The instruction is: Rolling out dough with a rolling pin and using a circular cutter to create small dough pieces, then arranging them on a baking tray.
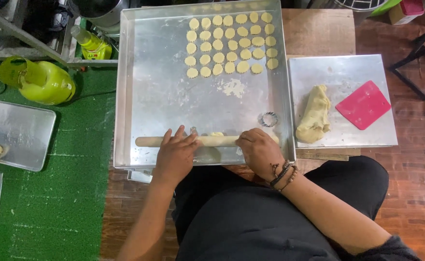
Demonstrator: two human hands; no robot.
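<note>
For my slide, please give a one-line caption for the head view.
Both hands, left hand and right hand, press a wooden rolling pin over dough in a large metal tray beside rows of cut cookies.

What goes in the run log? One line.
left hand: on rolling pin | right hand: on rolling pin | dough: under pin | tray
</note>
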